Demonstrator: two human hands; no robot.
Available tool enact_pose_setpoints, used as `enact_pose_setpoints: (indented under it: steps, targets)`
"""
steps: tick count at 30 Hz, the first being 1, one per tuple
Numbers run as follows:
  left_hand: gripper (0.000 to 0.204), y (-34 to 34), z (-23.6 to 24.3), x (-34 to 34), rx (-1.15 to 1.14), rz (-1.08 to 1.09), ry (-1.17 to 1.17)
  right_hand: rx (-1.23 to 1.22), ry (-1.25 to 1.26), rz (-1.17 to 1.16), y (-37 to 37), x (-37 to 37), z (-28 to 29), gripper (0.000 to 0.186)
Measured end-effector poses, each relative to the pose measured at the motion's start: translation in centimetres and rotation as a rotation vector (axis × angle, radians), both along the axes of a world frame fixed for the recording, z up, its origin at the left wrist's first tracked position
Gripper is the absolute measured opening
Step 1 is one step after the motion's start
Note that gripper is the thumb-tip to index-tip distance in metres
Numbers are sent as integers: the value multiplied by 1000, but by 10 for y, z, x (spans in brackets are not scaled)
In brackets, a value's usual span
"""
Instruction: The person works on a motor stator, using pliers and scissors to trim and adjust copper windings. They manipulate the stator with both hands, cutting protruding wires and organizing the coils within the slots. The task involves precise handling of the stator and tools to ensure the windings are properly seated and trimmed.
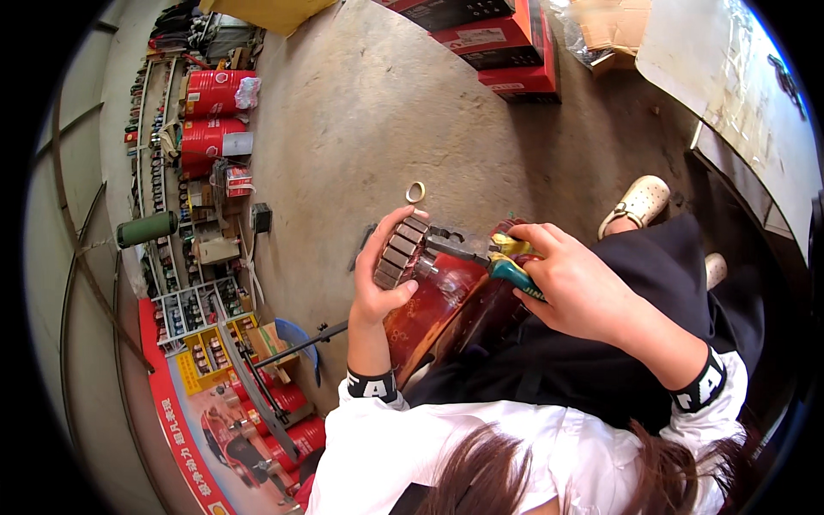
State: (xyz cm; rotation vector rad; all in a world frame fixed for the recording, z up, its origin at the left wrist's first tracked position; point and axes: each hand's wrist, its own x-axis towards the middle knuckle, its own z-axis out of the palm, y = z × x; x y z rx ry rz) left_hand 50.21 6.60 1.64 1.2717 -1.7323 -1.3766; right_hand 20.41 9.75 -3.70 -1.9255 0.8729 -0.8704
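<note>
My left hand [382, 287] is wrapped around a round metal motor stator [400, 251] with segmented outer teeth and a short shaft. My right hand [558, 279] is closed on pliers [511, 271] with teal and yellow handles, whose dark jaws reach the stator's right side; whether they grip any part of it I cannot tell. Beneath both hands, between my legs, is a glossy red-brown surface [416, 330] with worn edges. A small pale ring [415, 191] lies on the concrete floor just beyond my left hand.
Shelving with red drums [215, 94], bottles and a green cylinder [148, 229] lines the left wall. Stacked red boxes [518, 78] and cardboard [614, 26] stand ahead. A pale worktop [725, 77] runs along the right, near my shoe [644, 196]. A black rod [326, 333] extends left of my wrist.
</note>
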Motion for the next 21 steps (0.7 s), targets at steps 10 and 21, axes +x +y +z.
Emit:
enact_pose_setpoints:
  steps: [10, 21]
  targets:
    - [83, 0, 8, -2, -259, -124, -184, -44, 42, 38, 0, -4, -2, 21]
    - [82, -3, 5, -7, -162, -124, -147, -128, 96, 22, -4, -14, -2, 20]
